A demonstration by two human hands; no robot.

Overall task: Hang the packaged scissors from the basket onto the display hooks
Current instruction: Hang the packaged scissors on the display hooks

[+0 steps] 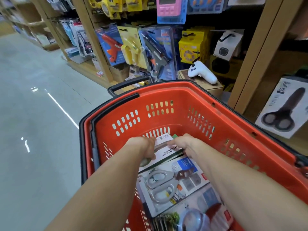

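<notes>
Seen from the head camera, both hands reached into a red plastic basket [191, 100] standing on the shop floor [33, 114] beside wooden display shelves [260, 64]. Much was hidden: the fingers of both hands curled out of sight beneath a stack of white scissor packs [166, 153], and the near end of the basket ran off the bottom edge. The left hand [141, 149] gripped the stack's left side, thumb on top; the right hand [185, 144] held its right side, fingers wrapped around the edge. The word "Scissors" was legible on the top card, the rest of the print partly covered.

Below the wrists, nearer the person, lay a flat blister pack of grey-handled scissors [168, 185], its clear plastic glossy, touching the held stack. Closer still sat a blurred pack with a blue round shape [195, 215], too smeared to identify. The basket's walls were pierced with rows of slots, its rim edged by a black handle [86, 130].

On the shelf at right hung a white card with dark-handled scissors [283, 107], cut off by the frame edge. Straight ahead, on hooks, hung glue guns in blister packs [155, 52], one orange, one yellow, one black. A white game controller [201, 72] rested on a cardboard box [205, 84] behind the basket.
</notes>
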